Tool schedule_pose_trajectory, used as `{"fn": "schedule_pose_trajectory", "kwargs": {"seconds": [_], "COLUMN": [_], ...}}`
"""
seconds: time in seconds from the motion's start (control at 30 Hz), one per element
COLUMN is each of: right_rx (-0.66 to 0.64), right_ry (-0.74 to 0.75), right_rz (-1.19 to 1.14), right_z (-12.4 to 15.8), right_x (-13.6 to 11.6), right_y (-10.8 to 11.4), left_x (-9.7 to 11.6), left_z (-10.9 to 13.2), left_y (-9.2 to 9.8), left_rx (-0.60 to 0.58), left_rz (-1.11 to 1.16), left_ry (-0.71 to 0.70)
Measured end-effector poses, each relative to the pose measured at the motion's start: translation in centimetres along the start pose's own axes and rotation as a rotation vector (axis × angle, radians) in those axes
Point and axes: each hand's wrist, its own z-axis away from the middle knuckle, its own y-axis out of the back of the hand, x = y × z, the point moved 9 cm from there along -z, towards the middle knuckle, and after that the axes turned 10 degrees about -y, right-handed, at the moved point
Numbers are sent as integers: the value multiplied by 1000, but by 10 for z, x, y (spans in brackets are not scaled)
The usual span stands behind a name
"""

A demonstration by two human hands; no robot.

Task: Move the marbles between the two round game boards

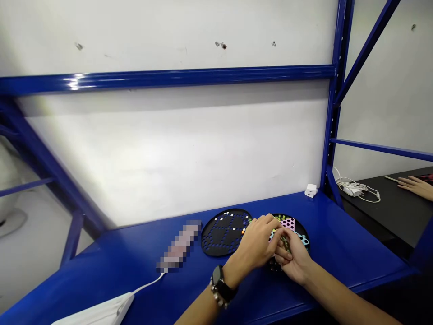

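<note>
My right hand (297, 261) is cupped with its fingers curled around several small, dark greenish marbles (286, 244). My left hand (259, 240), with a watch (218, 275) and a beaded bracelet on its wrist, reaches across so that its thumb and fingertips meet the right hand. Whatever its fingertips pinch is hidden. Beneath both hands lies a round board with coloured, holed sections (301, 236), partly covered by them. To its left is a round black board (218, 249) with many holes and a few white pieces, and small orange and green ones near the left hand.
A pixelated flat object (181, 246) lies on the blue table (189, 289), with a white cable running to a white box-like item (98, 311). A white charger (310, 190) sits at the back right. Blue frame posts (329, 131) stand around; another person's hand (416, 185) rests on a black table.
</note>
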Motion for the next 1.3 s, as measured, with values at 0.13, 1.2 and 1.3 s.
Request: {"fn": "schedule_pose_trajectory", "kwargs": {"seconds": [0.13, 1.2, 1.3], "right_rx": [44, -93, -87], "right_ry": [43, -41, -65], "right_rz": [-182, -68, -46], "right_z": [9, -20, -23], "right_x": [-14, -34, -29], "right_y": [7, -3, -2], "left_x": [-67, -145, -136], "left_z": [12, 33, 29], "left_y": [3, -62, -39], "left_rx": [15, -362, -229], "left_rz": [61, -227, -117], "left_ry": [167, 392, 369]}}
